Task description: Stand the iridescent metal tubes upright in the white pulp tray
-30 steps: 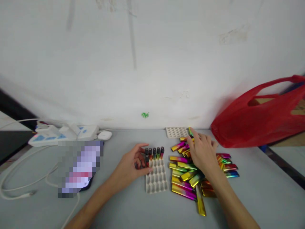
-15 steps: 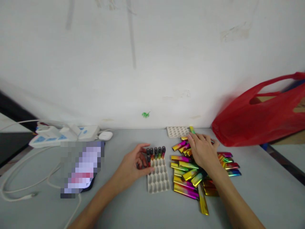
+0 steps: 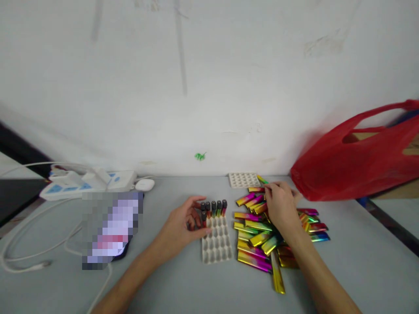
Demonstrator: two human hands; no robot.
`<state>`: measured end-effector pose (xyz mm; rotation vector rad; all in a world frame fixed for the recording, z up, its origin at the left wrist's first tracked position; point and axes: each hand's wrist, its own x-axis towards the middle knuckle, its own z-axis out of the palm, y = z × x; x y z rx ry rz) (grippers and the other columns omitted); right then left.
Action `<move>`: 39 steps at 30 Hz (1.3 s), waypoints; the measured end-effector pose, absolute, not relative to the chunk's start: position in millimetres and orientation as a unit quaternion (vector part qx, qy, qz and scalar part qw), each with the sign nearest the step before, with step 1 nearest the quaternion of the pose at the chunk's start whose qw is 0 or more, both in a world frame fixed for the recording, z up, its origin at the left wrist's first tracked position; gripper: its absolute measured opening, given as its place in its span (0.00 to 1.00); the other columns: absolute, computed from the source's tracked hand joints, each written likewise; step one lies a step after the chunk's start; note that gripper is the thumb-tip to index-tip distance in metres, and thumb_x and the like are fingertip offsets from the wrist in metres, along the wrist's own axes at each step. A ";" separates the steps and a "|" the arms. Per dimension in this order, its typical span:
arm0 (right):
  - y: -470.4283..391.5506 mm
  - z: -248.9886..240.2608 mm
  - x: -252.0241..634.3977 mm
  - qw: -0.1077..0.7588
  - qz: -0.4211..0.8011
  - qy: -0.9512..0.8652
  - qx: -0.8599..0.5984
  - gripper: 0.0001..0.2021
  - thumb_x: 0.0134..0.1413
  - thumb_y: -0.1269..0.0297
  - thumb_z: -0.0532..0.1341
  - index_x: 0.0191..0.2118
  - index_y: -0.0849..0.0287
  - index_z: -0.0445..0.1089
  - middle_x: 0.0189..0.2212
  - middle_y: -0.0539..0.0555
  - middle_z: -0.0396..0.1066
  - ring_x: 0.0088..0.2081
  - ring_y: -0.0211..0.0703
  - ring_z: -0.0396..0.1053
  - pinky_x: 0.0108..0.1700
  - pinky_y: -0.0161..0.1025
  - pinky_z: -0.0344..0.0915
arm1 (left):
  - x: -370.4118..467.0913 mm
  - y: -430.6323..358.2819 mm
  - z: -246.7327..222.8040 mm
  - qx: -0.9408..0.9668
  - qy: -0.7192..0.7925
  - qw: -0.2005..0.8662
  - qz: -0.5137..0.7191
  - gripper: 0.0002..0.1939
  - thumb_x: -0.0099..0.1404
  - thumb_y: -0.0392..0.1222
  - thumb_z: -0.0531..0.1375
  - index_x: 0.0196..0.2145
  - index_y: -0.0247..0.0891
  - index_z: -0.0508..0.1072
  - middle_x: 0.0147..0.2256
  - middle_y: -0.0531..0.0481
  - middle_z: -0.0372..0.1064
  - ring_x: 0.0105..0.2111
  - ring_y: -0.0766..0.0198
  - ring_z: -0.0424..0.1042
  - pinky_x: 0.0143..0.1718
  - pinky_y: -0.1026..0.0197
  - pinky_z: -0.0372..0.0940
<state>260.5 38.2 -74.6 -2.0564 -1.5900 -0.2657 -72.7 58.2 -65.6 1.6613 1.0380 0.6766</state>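
My left hand (image 3: 185, 220) curls round the upper left corner of a pale moulded tray (image 3: 218, 242), its thumb on the near left edge and its forefinger behind the far end. Several black-tipped coloured tubes (image 3: 214, 208) stand upright in the far row, and one black-tipped tube (image 3: 204, 218) stands in front of them at the left. My right hand (image 3: 282, 203) is over the far part of a pile of flat, shiny, multicoloured tubes (image 3: 258, 240). Its fingers are pinched at a yellow-green tube (image 3: 262, 179); the fingertips are partly hidden.
A second pale tray (image 3: 244, 179) lies against the wall behind the pile. A red bag (image 3: 356, 157) stands at the right. To the left are a power strip (image 3: 88, 185) with plugs, a white charger (image 3: 145, 185), a blurred-out phone (image 3: 114, 229) and loose white cables (image 3: 32, 267).
My right hand has drawn its fingers together and turned over the pile. The yellow-green tube by its fingertips has swung to a flatter slant. My left hand stays at the tray.
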 end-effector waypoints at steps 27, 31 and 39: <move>13.0 -12.2 197.8 0.593 0.582 -0.350 -0.433 0.19 0.69 0.43 0.69 0.48 0.55 0.76 0.21 0.40 0.56 0.20 0.31 0.40 0.22 0.33 0.40 | -72.9 59.4 -69.0 0.690 0.435 0.506 0.281 0.38 0.60 0.47 0.76 0.65 0.40 0.70 0.36 0.54 0.75 0.30 0.61 0.71 0.32 0.61 0.66; 7.2 -19.7 179.9 0.536 0.613 -0.379 -0.440 0.25 0.68 0.38 0.67 0.45 0.60 0.77 0.22 0.43 0.59 0.22 0.33 0.45 0.24 0.35 0.41 | -72.5 59.3 -71.2 0.677 0.432 0.520 0.293 0.40 0.59 0.47 0.77 0.65 0.41 0.69 0.39 0.52 0.76 0.31 0.61 0.73 0.33 0.60 0.68; 1.5 -26.4 160.1 0.434 0.748 -0.297 -0.404 0.35 0.54 0.29 0.71 0.23 0.54 0.57 0.18 0.38 0.43 0.20 0.30 0.34 0.21 0.35 0.30 | -72.7 58.8 -72.9 0.664 0.431 0.527 0.309 0.44 0.58 0.45 0.77 0.68 0.43 0.66 0.45 0.50 0.75 0.33 0.62 0.75 0.33 0.60 0.69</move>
